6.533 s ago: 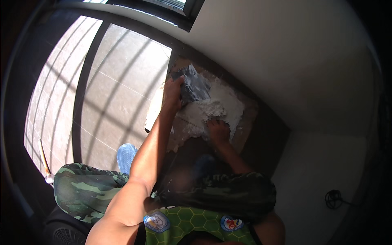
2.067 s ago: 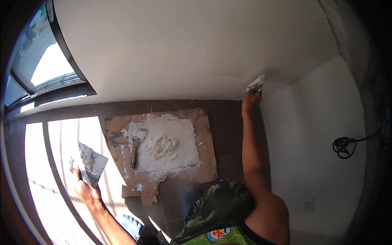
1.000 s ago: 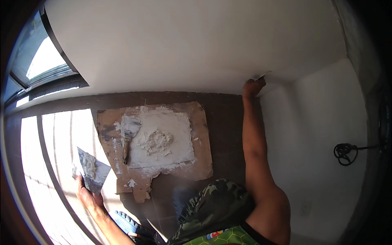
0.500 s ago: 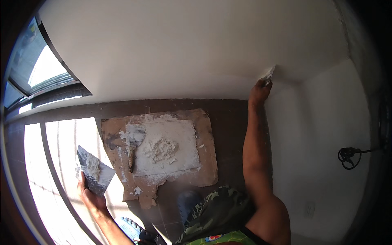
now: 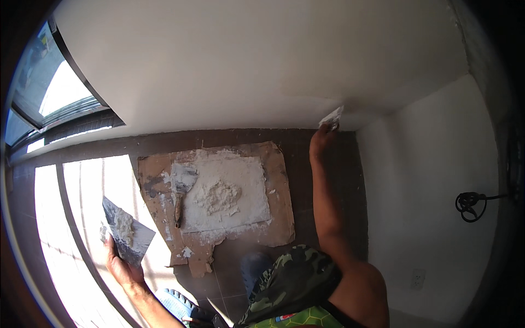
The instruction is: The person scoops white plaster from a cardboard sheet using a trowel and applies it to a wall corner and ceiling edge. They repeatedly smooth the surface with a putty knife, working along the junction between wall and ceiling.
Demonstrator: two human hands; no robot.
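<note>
My left hand (image 5: pixel 121 267) grips a flat dark metal plate (image 5: pixel 143 239), held tilted above the sunlit floor. A lump of white putty (image 5: pixel 123 225) lies across the plate. With my right arm stretched out, my right hand (image 5: pixel 321 140) is closed round a putty-smeared scraper blade (image 5: pixel 331 117) low at the white wall (image 5: pixel 219 71); whether the edge touches it I cannot tell. Between my hands, a white-coated board (image 5: pixel 252 210) bears a heap of crumbly putty (image 5: pixel 219 198). A putty knife (image 5: pixel 179 210) with a worn handle rests at the board's left side.
Stained, torn cardboard (image 5: pixel 281 228) lies under the board on dark floor tiles (image 5: pixel 303 180). A window (image 5: pixel 54 82) is at upper left. On the right-hand wall (image 5: pixel 426 164) are a coiled black cable (image 5: pixel 469 208) and an outlet (image 5: pixel 418 279). My shoe (image 5: pixel 176 304) shows below.
My right hand has moved left and down along the wall with the scraper blade. My left hand holds the plate almost where it was.
</note>
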